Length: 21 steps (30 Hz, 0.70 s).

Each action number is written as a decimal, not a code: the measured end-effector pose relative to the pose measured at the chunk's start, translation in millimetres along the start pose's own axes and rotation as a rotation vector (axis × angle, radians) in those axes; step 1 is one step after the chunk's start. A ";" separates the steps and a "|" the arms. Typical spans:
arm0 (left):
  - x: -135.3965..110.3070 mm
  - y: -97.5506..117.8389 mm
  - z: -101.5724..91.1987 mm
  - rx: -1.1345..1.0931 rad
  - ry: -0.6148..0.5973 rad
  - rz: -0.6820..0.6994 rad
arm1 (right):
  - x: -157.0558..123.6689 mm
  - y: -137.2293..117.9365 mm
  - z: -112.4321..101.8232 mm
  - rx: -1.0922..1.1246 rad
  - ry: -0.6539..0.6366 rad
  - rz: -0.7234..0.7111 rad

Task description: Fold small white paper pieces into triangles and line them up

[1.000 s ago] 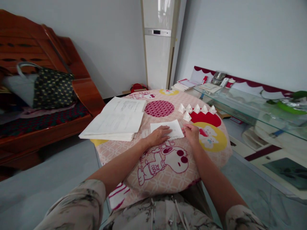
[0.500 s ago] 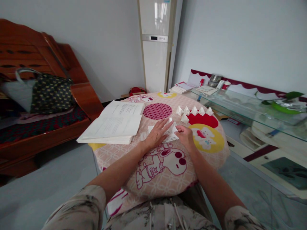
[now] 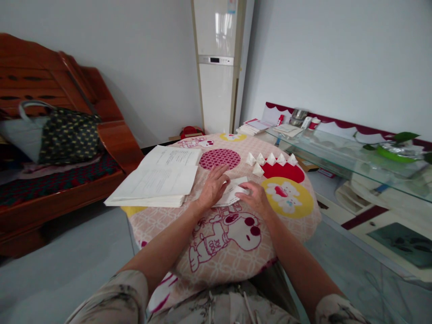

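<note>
A small folded sheet of white paper (image 3: 232, 192) with printed lines lies on the round table before me. My left hand (image 3: 213, 188) rests across its left side, fingers stretched out and close together, thumb near the paper. On the right side, my right hand (image 3: 254, 196) pinches the paper's edge between thumb and fingers. Part of the sheet is hidden beneath both hands. Beyond them, several small white folded-paper pyramids (image 3: 272, 159) stand in a row, with one pyramid (image 3: 258, 170) nearer to me.
A thick open stack of printed pages (image 3: 158, 177) lies left on the patterned tablecloth (image 3: 232, 265). At right stands a glass-topped cabinet (image 3: 340, 157) with papers, cups and a green bowl (image 3: 398, 153). A wooden bench (image 3: 116, 141) with bags is at left.
My left hand has drawn its spread fingers together and shifted left over the paper. My right hand has moved slightly left and lower along the sheet's right side. The view has shifted a little.
</note>
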<state>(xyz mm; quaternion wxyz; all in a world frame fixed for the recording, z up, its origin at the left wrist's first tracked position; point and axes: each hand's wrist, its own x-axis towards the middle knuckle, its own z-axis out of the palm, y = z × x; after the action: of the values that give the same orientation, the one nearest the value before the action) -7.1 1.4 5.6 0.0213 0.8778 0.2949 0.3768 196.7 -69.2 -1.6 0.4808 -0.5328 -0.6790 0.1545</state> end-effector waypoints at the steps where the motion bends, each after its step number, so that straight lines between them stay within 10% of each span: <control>1: 0.1 -1.5 -1.2 0.000 0.030 -0.012 | 0.7 -0.4 -1.3 -0.016 -0.005 -0.021; 16: 24.9 -9.3 -35.8 -0.081 0.314 -0.081 | 35.0 -40.0 -27.9 0.169 -0.128 -0.063; 21: 29.9 -3.1 -42.8 -0.047 0.223 -0.038 | 48.8 -55.5 -32.7 0.138 -0.198 -0.159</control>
<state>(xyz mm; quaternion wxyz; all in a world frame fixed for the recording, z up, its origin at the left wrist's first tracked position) -21.3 12.0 54.8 0.0162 0.8240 0.3032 0.4784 193.0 -57.8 78.3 0.4574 -0.4252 -0.7510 0.2142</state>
